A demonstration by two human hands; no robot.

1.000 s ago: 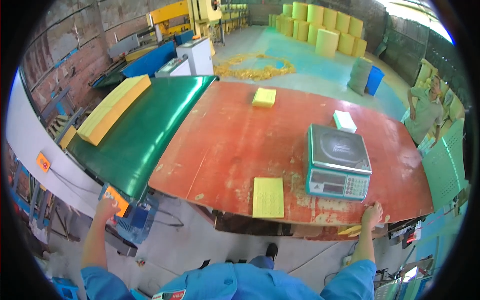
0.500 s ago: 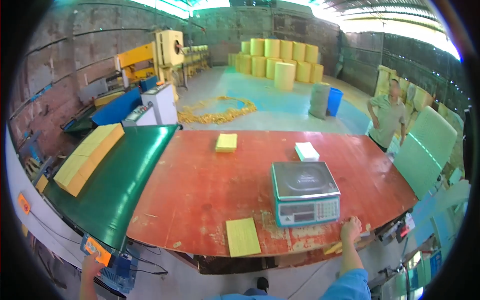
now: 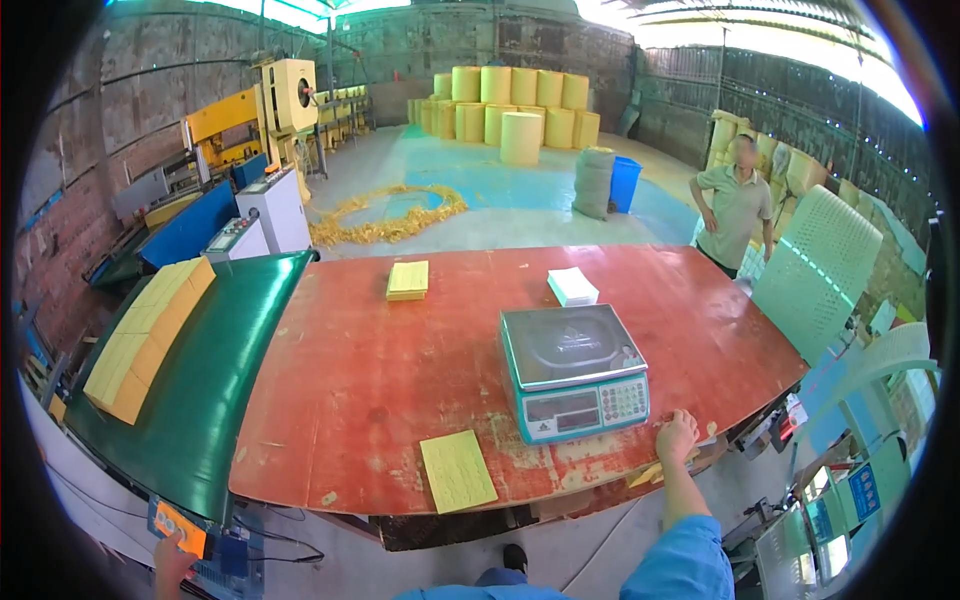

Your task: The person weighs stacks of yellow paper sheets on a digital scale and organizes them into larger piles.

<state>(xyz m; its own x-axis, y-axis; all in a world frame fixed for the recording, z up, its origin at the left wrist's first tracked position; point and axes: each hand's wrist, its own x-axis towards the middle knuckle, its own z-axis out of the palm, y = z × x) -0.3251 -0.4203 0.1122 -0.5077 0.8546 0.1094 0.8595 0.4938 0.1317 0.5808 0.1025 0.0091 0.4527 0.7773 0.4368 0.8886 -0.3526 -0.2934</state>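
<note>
My left hand (image 3: 172,558) is at the lower left, with a finger stretched onto the buttons of an orange control box (image 3: 180,528) beside the green conveyor belt (image 3: 235,370). Its other fingers are partly hidden. At the table's near right edge rests my right hand (image 3: 677,437), its fingers curled and nothing visible in them. Just left of it stands a teal digital scale (image 3: 585,410) with a bare metal pan. A yellow paper stack (image 3: 458,471) lies at the front edge of the red table (image 3: 350,400). A long row of yellow paper blocks (image 3: 150,335) lies on the belt.
Farther back on the table are a small yellow stack (image 3: 408,281) and a white stack (image 3: 573,287). A person (image 3: 736,205) stands beyond the right corner, near a pale perforated panel (image 3: 818,275). Yellow rolls (image 3: 520,137), a blue bin (image 3: 624,184) and yellow scraps (image 3: 390,215) are behind.
My view has swung a little to the right, so the scene sits farther left. The yellow blocks seem slightly nearer along the belt. Both hands keep their places at the control box and table edge.
</note>
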